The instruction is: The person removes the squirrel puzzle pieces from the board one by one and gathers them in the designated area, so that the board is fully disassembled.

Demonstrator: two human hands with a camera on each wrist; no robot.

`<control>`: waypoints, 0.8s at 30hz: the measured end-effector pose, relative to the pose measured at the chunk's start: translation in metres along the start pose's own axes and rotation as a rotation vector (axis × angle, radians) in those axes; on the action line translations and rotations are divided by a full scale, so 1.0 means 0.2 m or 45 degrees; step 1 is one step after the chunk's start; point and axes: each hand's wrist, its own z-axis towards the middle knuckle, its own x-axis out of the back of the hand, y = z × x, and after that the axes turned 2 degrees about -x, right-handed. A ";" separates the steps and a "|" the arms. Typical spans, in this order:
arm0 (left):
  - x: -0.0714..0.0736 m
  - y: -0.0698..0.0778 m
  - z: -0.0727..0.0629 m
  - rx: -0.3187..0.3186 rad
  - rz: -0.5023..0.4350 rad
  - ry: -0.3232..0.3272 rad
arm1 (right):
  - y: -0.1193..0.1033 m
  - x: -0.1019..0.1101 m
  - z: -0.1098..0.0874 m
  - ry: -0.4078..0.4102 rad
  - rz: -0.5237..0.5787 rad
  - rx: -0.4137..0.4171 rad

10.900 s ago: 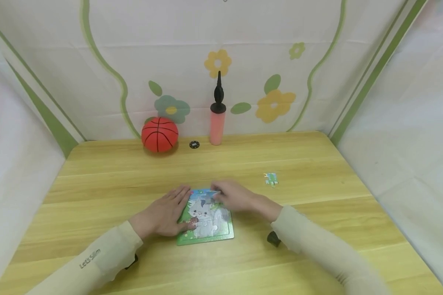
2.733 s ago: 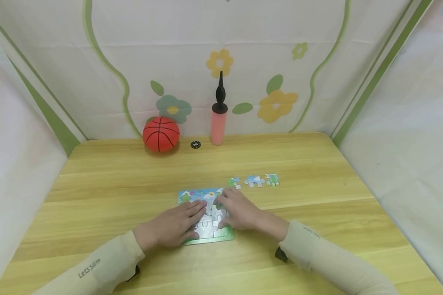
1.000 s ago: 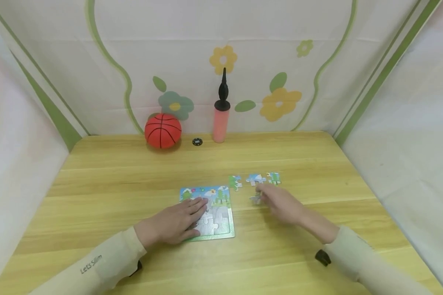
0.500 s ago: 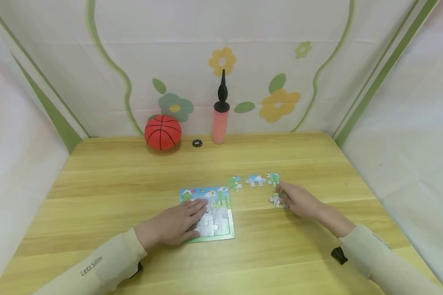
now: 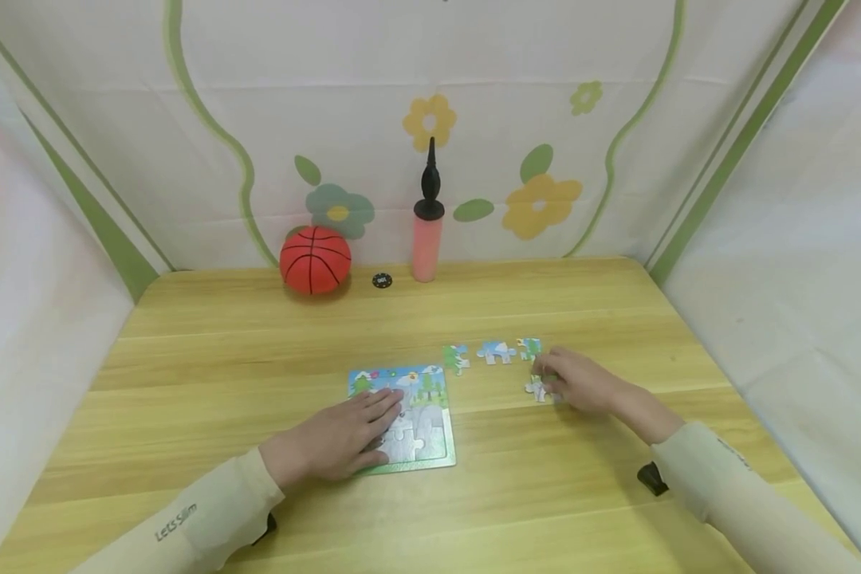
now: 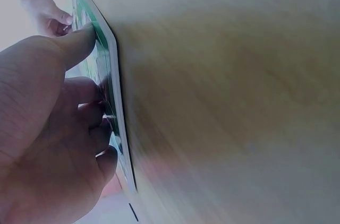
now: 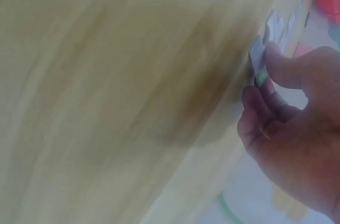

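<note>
My left hand (image 5: 340,434) rests with straight fingers on a jigsaw puzzle in a green-and-blue framed tray (image 5: 441,458), covering its left part. Grey animal pieces fill much of the visible picture, and the tray's printed backing with trees shows along the top. To the right, my right hand (image 5: 584,387) pinches a grey and green jigsaw piece (image 5: 536,391) low at the tabletop. In the right wrist view the thumb lies on that piece (image 7: 258,57) with fingers curled behind it. The left wrist view shows the tray's edge (image 6: 119,102) beside my left fingers.
Three loose jigsaw pieces lie in a row beyond the tray: a green one (image 5: 455,359), a blue one (image 5: 497,352) and a tree one (image 5: 529,348). At the back stand a red ball (image 5: 316,261) and a pink pump (image 5: 426,247), with a black chip (image 5: 383,281) between.
The right hand has carried a piece from the tray rightward to just below the loose row. Two more loose pieces joined that row since the earliest frame. The left hand stays on the puzzle.
</note>
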 end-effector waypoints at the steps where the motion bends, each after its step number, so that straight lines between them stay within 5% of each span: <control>1: 0.00 0.00 0.00 -0.002 0.003 0.001 | 0.00 0.00 0.00 -0.006 0.002 -0.004; 24: 0.01 0.01 0.00 -0.011 0.007 0.006 | -0.01 0.00 0.00 0.048 -0.077 0.014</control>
